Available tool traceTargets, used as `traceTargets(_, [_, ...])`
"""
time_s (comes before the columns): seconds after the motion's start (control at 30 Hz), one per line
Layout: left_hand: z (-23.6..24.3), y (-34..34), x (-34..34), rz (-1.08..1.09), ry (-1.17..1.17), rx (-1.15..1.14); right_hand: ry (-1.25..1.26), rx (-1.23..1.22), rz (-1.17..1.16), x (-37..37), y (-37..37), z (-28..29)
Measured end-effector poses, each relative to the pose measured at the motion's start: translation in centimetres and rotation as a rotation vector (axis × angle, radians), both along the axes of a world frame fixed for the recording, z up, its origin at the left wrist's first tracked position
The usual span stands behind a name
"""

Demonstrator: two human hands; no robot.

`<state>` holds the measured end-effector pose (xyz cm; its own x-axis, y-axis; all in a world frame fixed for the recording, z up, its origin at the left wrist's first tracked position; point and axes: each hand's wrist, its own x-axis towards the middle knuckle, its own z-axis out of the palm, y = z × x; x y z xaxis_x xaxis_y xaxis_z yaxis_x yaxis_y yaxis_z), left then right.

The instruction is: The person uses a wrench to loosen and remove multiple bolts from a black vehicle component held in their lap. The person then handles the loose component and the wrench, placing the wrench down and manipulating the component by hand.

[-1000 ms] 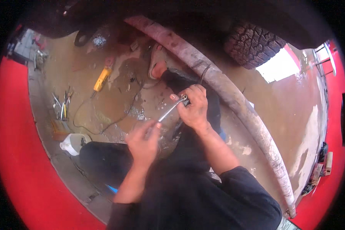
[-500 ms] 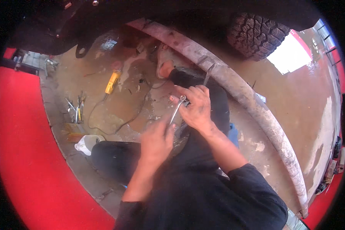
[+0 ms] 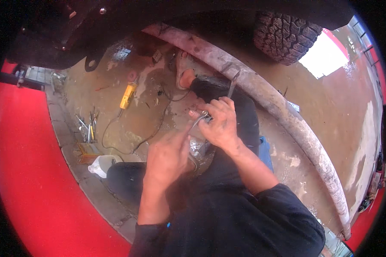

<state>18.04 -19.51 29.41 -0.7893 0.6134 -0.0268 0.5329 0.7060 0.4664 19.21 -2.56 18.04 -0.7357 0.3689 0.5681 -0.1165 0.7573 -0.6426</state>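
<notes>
We bend both bare arms inward from the near edge, so that the two hands meet just above the lap, near the middle of the scene. Our left hand [image 3: 168, 157], lower and nearer, curls around the shank of a metal wrench [image 3: 196, 122], its back turned up and the forearm rising almost straight. Our right hand [image 3: 221, 123] is a little farther off, its forearm slanting in from the right; its fingers close around a small metal piece [image 3: 208, 118] at the wrench's ring end. We cannot tell the exact shape of that piece, as the fingers hide most of it. A thin metal bar [image 3: 232, 89] juts out past the right hand's far side.

Under us the brown floor [image 3: 317, 113] looks wet and patchy. A long, pale, scuffed pole [image 3: 283, 112] curves across it from the far middle to the near right. Far right stands a chunky tyre [image 3: 283, 39] beneath a dark vehicle body [image 3: 64, 40]. On the left we have a yellow power tool [image 3: 128, 97] with its cable [image 3: 146, 139], a white container [image 3: 101, 166] and a broad red surface [image 3: 34, 171].
</notes>
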Motion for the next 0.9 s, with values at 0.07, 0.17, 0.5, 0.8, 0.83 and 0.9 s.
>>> traceTargets(0.07, [-0.6,0.2,0.2,0.062,-0.012,-0.009,-0.013,0.008,-0.008,-0.2,0.1,0.0])
traceTargets(0.17, [-1.8,0.9,1.6,0.064,0.114,0.017,0.000,0.001,-0.022,-0.5,-0.2,0.1])
traceTargets(0.5, [-1.0,0.5,0.7,0.057,0.042,0.108,-0.005,-0.007,-0.039,-0.6,-0.2,0.5])
traceTargets(0.8, [-2.0,-0.2,0.3,0.018,0.026,0.120,0.035,0.036,-0.021,-0.2,0.6,-0.4])
traceTargets(0.83, [-2.6,-0.7,-0.3,0.007,0.014,0.156,0.033,0.026,-0.014,-0.1,0.6,-0.5])
traceTargets(0.9, [-4.3,-1.7,-2.0,0.086,-0.140,0.233,0.043,0.021,0.015,0.3,0.8,-0.6])
